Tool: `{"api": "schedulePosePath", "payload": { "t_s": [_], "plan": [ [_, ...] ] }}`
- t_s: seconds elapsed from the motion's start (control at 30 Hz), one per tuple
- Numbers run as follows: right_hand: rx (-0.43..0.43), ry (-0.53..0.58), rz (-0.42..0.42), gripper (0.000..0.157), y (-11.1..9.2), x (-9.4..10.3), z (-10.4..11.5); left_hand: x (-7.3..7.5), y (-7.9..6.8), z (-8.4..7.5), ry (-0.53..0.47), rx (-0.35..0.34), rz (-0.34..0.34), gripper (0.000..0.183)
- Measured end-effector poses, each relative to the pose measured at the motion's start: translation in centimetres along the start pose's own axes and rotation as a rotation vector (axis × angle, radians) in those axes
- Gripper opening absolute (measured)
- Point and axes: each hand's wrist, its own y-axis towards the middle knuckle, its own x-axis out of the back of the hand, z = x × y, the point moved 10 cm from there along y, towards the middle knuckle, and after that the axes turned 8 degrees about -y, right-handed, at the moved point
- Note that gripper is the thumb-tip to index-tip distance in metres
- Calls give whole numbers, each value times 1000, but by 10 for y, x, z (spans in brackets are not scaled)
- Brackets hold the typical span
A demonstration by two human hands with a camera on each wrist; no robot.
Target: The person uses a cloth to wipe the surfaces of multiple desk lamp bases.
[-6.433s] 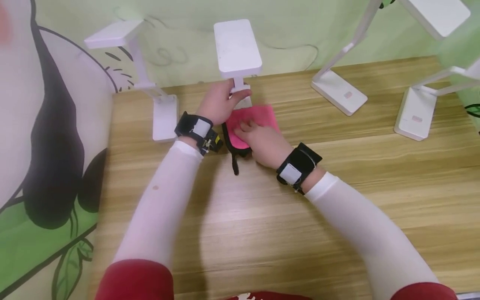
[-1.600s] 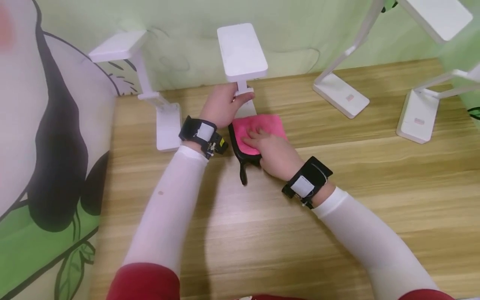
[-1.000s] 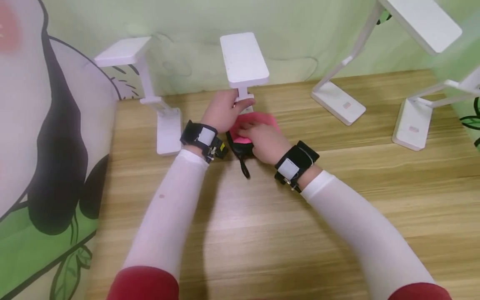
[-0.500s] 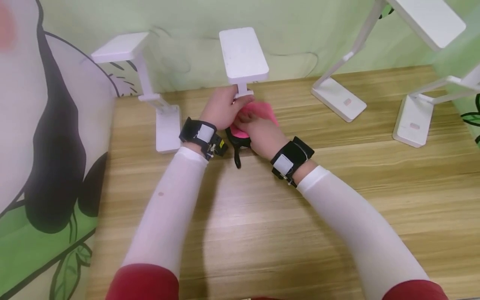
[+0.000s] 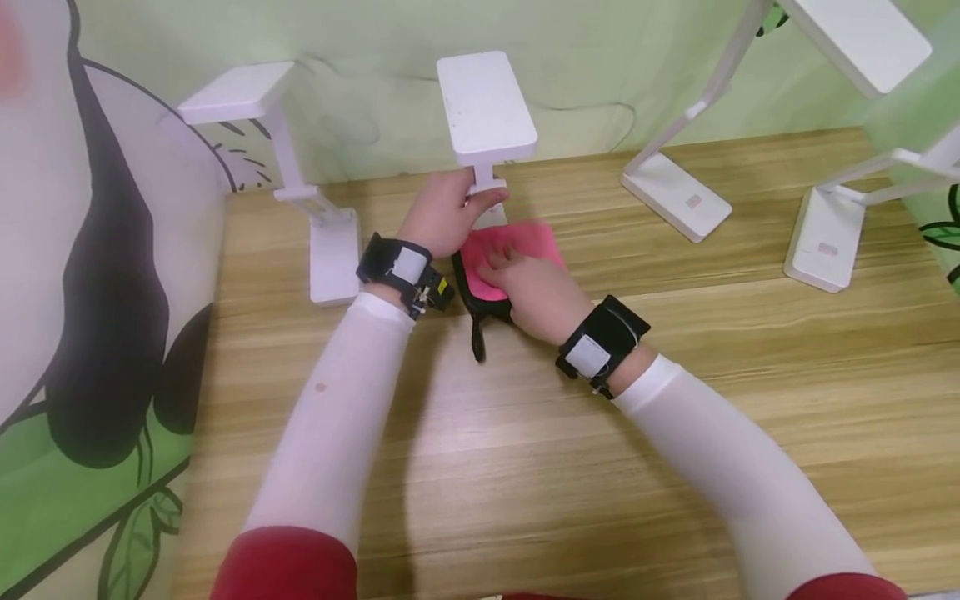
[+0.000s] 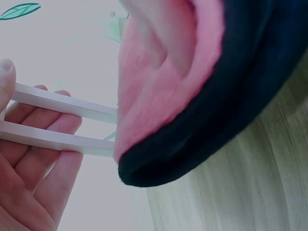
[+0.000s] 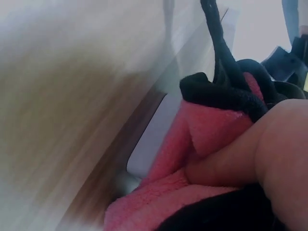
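In the head view, your left hand (image 5: 441,218) grips the upright of a white lamp (image 5: 487,104), the second from the left of four along the far side of the bench (image 5: 487,467). Your right hand (image 5: 551,296) lies with its fingers extended and a little apart, pressing on a pink cloth (image 5: 534,239) with a black edge. The cloth sits over the near part of that lamp's base, and a black loop (image 5: 478,340) trails from it toward you. To the left stands another lamp (image 5: 335,258); well to the right are a third lamp (image 5: 677,198) and a fourth lamp (image 5: 825,237). Behind them is a pale green wall (image 5: 337,37).

In the left wrist view, your left fingers pass behind two thin white rods (image 6: 96,111) of the lamp, with the thumb at the left. The cloth hangs close on the right, curled, with your right fingertips against its pink side.

In the right wrist view, one digit of your right hand pushes into a pink fold. A white slab (image 7: 153,139) shows just left of the cloth, above the bench; you cannot tell where the remaining fingers lie.
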Motion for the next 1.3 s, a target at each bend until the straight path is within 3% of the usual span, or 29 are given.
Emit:
{"api": "schedulePosePath", "payload": {
  "t_s": [0.37,0.8,0.93,1.1,1.3],
  "plan": [
    [6,16,58,56,-12,2,7,5,0,-4,27,-19,-13,37],
    [65,45,68,57,1,3,3,3,-2,-6,19,-45,-11,32],
    [109,26,33,58,17,5,0,2,-3,-4,3,-20,-5,31],
    [105,20,-35,57,37,10,-7,2,-4,-4,9,-14,0,31],
    [90,21,-89,57,41,13,-8,3,-4,-3,-1,-2,5,30]
  ]
}}
